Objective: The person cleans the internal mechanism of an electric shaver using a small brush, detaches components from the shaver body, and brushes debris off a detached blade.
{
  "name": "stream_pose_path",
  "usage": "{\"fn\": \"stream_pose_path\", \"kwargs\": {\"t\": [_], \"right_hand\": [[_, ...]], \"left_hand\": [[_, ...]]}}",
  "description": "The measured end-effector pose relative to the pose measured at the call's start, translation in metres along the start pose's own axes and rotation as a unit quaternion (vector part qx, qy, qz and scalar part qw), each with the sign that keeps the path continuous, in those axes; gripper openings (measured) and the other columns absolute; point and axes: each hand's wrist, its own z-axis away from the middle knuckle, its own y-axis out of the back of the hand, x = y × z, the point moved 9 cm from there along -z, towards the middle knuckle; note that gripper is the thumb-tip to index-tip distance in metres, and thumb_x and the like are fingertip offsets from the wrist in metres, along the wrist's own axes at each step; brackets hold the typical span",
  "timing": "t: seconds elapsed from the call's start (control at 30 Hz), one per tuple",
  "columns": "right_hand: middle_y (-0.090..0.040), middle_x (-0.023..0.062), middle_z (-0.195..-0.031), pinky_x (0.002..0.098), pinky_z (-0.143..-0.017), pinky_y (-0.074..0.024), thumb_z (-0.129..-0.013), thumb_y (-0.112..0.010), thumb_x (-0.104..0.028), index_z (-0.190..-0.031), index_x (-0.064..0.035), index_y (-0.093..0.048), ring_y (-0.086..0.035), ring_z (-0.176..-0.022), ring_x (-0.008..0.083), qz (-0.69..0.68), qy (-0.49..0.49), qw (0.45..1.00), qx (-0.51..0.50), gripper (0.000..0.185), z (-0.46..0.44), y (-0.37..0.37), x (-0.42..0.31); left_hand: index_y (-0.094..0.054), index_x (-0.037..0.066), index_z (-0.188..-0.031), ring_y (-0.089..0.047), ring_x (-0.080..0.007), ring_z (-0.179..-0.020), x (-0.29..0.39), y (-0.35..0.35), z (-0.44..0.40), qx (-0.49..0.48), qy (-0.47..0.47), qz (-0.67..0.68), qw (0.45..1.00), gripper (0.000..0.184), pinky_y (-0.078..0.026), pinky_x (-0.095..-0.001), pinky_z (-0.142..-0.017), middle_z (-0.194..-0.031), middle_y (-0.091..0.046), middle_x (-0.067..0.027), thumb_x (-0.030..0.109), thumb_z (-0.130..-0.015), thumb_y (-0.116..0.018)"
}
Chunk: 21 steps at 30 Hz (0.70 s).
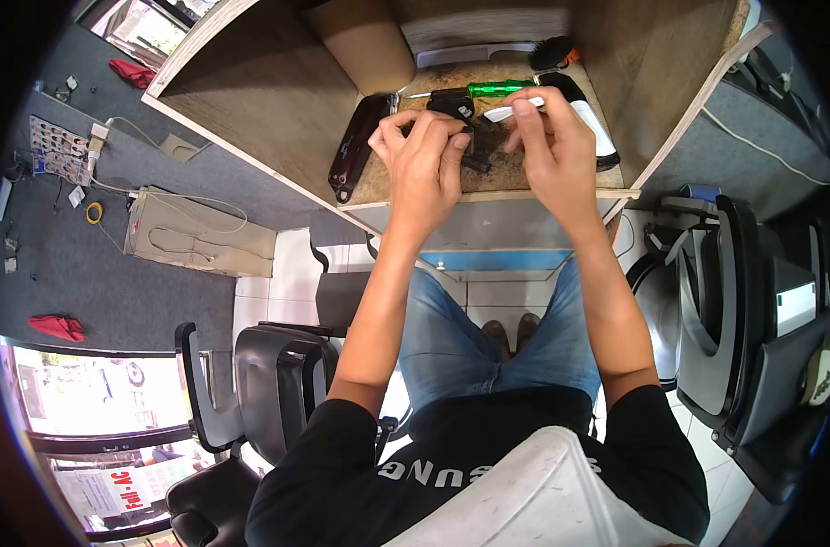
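Observation:
My left hand (421,157) is closed, fingertips pinched together near a small dark piece whose shape I cannot make out. My right hand (561,150) grips a thin white pointed strip (501,114) between thumb and fingers, its tip aimed toward the left hand. Just behind the hands lies a screwdriver with a green handle (502,88), next to a small black object (451,104). Below them on the work surface (506,179) are dark bits (477,164). A long dark maroon case (358,146) rests left of my left hand. Beside my right hand is a white-and-black flat device (597,132).
Wooden side walls (269,100) enclose the work nook. At its back are a brown cylinder (365,46) and a black brush (552,53). Black chairs (283,383) stand to the left, another chair (730,310) to the right. A beige box (196,232) with cables is at far left.

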Motion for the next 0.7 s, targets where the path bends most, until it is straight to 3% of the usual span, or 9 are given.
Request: {"fn": "stream_pose_path", "kwargs": {"t": [0.1, 0.2, 0.3, 0.43, 0.6, 0.7], "right_hand": [[-0.074, 0.0079, -0.092, 0.0271, -0.059, -0.0521, -0.113, -0.064, -0.019, -0.115, 0.0009, -0.072, -0.070, -0.068, 0.0118, -0.085, 0.011, 0.996, -0.027, 0.021, 0.005, -0.002, 0.002], [-0.074, 0.0085, -0.092, 0.0269, -0.059, -0.0522, -0.112, -0.065, -0.019, -0.114, 0.0008, -0.073, -0.070, -0.068, 0.0124, -0.018, 0.023, 0.998, -0.061, 0.021, 0.004, -0.008, -0.001], [-0.074, 0.0087, -0.091, 0.0271, -0.059, -0.0518, -0.111, -0.067, -0.019, -0.112, 0.0003, -0.074, -0.070, -0.067, 0.0128, -0.009, -0.001, 1.000, -0.007, 0.020, 0.001, -0.003, 0.004], [-0.074, 0.0085, -0.090, 0.0273, -0.059, -0.0518, -0.110, -0.068, -0.018, -0.113, -0.0002, -0.076, -0.069, -0.066, 0.0125, -0.036, 0.022, 0.998, -0.046, 0.019, 0.005, -0.006, -0.004], [-0.074, 0.0072, -0.091, 0.0272, -0.058, -0.0511, -0.110, -0.068, -0.017, -0.113, -0.0017, -0.077, -0.069, -0.066, 0.0113, -0.012, 0.030, 0.999, -0.024, 0.018, 0.003, -0.004, -0.002], [-0.075, 0.0063, -0.093, 0.0269, -0.057, -0.0504, -0.109, -0.068, -0.016, -0.112, -0.0019, -0.076, -0.069, -0.066, 0.0115, -0.053, 0.104, 0.992, -0.044, 0.016, 0.007, -0.005, -0.012]], "left_hand": [[-0.068, 0.009, -0.103, -0.055, -0.0327, -0.111, -0.001, 0.000, 0.000, -0.010, 0.006, 0.008, 1.000, 0.004, -0.031, -0.0507, -0.102, -0.103, -0.069, -0.0036, 0.012, -0.102, -0.070], [-0.066, 0.007, -0.101, -0.055, -0.0331, -0.111, 0.000, 0.000, -0.001, -0.012, 0.011, 0.007, 1.000, 0.009, -0.031, -0.0501, -0.103, -0.102, -0.068, -0.0054, 0.015, -0.106, -0.065], [-0.065, 0.006, -0.100, -0.055, -0.0330, -0.112, -0.002, 0.001, -0.001, -0.015, 0.025, 0.025, 0.999, 0.015, -0.030, -0.0497, -0.104, -0.101, -0.067, -0.0067, 0.017, -0.109, -0.062], [-0.064, 0.005, -0.099, -0.054, -0.0332, -0.111, -0.004, 0.000, 0.000, -0.022, 0.033, 0.027, 0.999, 0.017, -0.030, -0.0492, -0.104, -0.100, -0.066, -0.0077, 0.017, -0.110, -0.059], [-0.064, 0.004, -0.098, -0.054, -0.0331, -0.111, -0.005, -0.001, 0.000, -0.028, 0.035, 0.030, 0.999, 0.016, -0.030, -0.0492, -0.105, -0.100, -0.066, -0.0085, 0.014, -0.109, -0.057], [-0.063, 0.004, -0.098, -0.054, -0.0330, -0.111, -0.003, 0.000, -0.002, -0.028, 0.035, 0.031, 0.999, 0.016, -0.030, -0.0494, -0.105, -0.100, -0.066, -0.0089, 0.013, -0.109, -0.057]]}}
